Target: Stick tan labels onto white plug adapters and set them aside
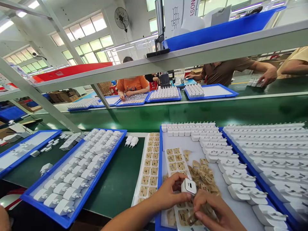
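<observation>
My left hand (172, 191) grips a white charger (189, 186), its port face turned toward me, above a blue-rimmed tray (158, 179). Close by on the right, my right hand (211, 208) pinches a small brown piece (192, 219) between thumb and finger. Under both hands lie sticker sheets (178, 160) with tan pieces and a heap of loose tan pieces (203, 175). Rows of white chargers (237, 176) stand along the tray's back and right side. A long sticker sheet (148, 166) lies left of the tray.
Left is a blue tray of chargers (78, 171); two chargers (131, 141) lie beside it. Another full tray (271, 154) stands right. A metal shelf beam (134, 72) crosses above. Beyond the green belt (144, 114), a person in orange (133, 85) and others sit.
</observation>
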{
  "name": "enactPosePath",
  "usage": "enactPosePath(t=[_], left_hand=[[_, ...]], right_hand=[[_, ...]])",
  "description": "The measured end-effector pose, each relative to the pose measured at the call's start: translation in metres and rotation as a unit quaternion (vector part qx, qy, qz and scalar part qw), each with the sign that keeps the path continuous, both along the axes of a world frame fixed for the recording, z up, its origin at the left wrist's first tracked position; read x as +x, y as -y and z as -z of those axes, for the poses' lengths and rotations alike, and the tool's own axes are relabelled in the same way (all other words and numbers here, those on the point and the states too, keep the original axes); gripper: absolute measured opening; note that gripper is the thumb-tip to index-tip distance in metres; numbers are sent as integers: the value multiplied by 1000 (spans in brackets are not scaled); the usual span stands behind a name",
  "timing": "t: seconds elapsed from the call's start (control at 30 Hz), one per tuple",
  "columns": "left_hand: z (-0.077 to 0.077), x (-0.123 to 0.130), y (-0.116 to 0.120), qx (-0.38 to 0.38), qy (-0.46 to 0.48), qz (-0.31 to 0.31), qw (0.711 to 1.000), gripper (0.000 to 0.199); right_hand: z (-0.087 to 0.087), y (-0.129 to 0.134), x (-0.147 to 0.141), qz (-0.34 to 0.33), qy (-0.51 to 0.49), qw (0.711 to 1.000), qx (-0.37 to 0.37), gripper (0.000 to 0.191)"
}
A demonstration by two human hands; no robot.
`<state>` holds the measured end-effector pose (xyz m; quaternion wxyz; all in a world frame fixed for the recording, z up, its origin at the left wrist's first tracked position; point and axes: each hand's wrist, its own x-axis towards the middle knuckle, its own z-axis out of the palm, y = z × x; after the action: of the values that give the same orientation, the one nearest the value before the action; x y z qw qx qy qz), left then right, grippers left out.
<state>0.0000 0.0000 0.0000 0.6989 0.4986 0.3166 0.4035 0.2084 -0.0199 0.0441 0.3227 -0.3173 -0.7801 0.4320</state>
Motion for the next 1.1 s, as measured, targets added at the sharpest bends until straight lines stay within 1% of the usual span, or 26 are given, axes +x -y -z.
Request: enactPosePath(t=[0.23, 0.5, 0.6, 0.67, 0.77, 0.87, 0.93, 1.0, 1.1], left_hand=[[-5, 0, 1, -1, -2, 0, 1000, 54], [-7, -1, 0, 24, -29, -9, 999, 56], [-8, -1, 0, 30, -40, -20, 999, 57], [-8, -1, 0, 33, -43, -30, 998, 57], [-8, -2, 1, 41, -42, -45, 997, 56], [-11, -2, 2, 61, -50, -58, 995, 55], [-13, -3, 2, 82, -74, -68, 992, 54], [-15, -4, 4, 109, -110, -80, 985, 51], [-15, -6, 8, 160, -152, -95, 971, 46]], right_hand=[[-1, 0, -2, -5, -11, 1000, 6, 17], [-8, 0, -3, -57, -34, 997, -40, 17], [-11, 1, -1, -65, -35, 995, -60, 19], [-10, 1, 0, -63, -38, 995, -63, 20], [-4, 0, 2, -56, -53, 995, -56, 20], [6, -2, 4, -26, -55, 997, -49, 20], [10, -3, 4, 8, -51, 997, -55, 22], [10, -3, 3, 44, -58, 995, -65, 23], [8, -3, 0, 89, -96, 989, -72, 24]])
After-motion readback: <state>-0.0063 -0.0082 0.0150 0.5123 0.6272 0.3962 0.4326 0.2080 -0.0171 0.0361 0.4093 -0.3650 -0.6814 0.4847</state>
